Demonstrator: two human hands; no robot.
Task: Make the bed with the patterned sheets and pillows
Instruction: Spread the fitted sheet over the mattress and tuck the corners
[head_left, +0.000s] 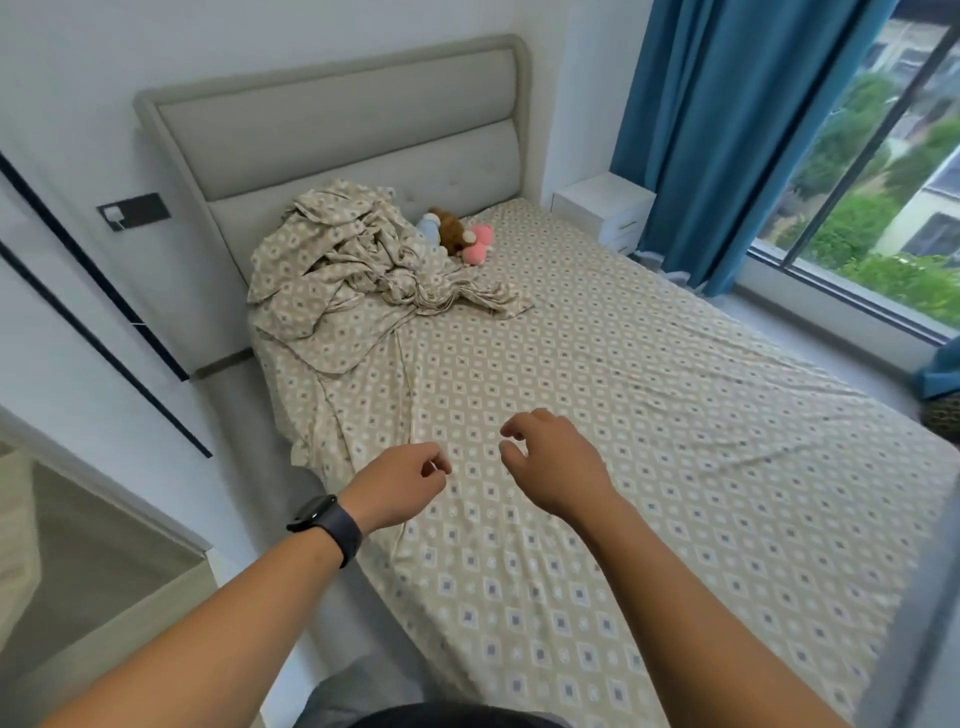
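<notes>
no readable text, no labels, no brands, no numbers

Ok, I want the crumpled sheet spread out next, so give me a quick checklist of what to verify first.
1. Left hand free: ok, holds nothing.
2. Right hand free: ok, fingers loosely curled, empty.
3. Crumpled sheet within reach: not ok, piled by the headboard.
4. Soft toys clear of the sheet: not ok, they lie against it.
5. Fitted sheet smooth: not ok, creased along the left edge.
6. Pillows present: cannot tell.
</notes>
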